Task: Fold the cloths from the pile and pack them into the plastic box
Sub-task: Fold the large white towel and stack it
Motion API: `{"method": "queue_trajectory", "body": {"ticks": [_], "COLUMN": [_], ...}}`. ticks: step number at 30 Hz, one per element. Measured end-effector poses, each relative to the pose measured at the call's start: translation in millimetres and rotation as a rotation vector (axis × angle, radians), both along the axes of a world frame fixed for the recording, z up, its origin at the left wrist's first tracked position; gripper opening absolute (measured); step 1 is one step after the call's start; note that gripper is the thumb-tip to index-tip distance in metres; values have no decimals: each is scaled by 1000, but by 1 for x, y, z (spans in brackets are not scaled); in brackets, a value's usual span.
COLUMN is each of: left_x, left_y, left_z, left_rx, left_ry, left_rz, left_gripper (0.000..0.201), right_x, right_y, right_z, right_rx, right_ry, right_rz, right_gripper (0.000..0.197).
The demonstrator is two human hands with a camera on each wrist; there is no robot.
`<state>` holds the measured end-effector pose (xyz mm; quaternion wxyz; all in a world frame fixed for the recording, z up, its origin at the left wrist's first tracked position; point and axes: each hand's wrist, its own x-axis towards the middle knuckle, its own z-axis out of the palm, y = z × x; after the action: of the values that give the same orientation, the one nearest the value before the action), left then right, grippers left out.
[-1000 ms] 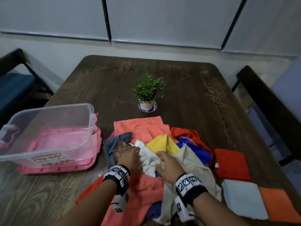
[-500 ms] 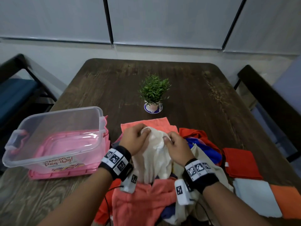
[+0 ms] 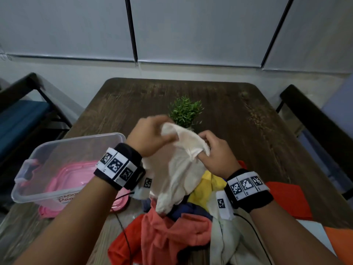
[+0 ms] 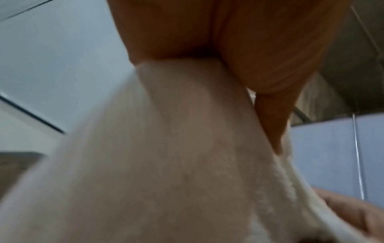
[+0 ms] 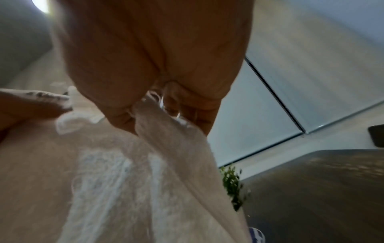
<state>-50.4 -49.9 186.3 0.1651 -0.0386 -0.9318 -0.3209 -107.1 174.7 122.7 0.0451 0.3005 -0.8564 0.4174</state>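
A white cloth (image 3: 181,165) hangs in the air above the pile of coloured cloths (image 3: 179,232). My left hand (image 3: 150,134) grips its top edge on the left, and my right hand (image 3: 215,150) pinches the edge a little lower on the right. The left wrist view shows the white cloth (image 4: 166,164) bunched in my left hand (image 4: 228,49). In the right wrist view the fingers (image 5: 193,115) pinch a frayed corner of the cloth (image 5: 135,180). The clear plastic box (image 3: 28,180) stands at the left on a pink lid (image 3: 47,209).
A small potted plant (image 3: 186,111) stands just behind my hands. Folded red (image 3: 290,199) and orange (image 3: 338,240) cloths lie flat at the right of the wooden table (image 3: 238,115). Dark chairs flank the table on both sides.
Both hands have lifted the white cloth up out of the pile and away from me, and they have moved slightly apart along its top edge.
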Motion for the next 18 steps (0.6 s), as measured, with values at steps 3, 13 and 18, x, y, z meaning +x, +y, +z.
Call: {"method": "queue_trajectory", "body": {"ticks": [3,13,18], "left_x": [5,17,14], "left_y": [-9,-32,-39], "left_z": [-30,-56,-57], "left_rx": [-310,-12,171], "left_ry": [-290,-30,19], "left_rz": [-45,224,266], "left_gripper": [24,12,20], "right_x": [-4,-13,-19], "right_y": [16,32,34], "right_z": [-20,-9,-4], "right_rx": [-40,-201,-221], "right_ry": [-70,-86,-116], "right_rz": [-80,-302,-371], "right_gripper": [21,21,32]}}
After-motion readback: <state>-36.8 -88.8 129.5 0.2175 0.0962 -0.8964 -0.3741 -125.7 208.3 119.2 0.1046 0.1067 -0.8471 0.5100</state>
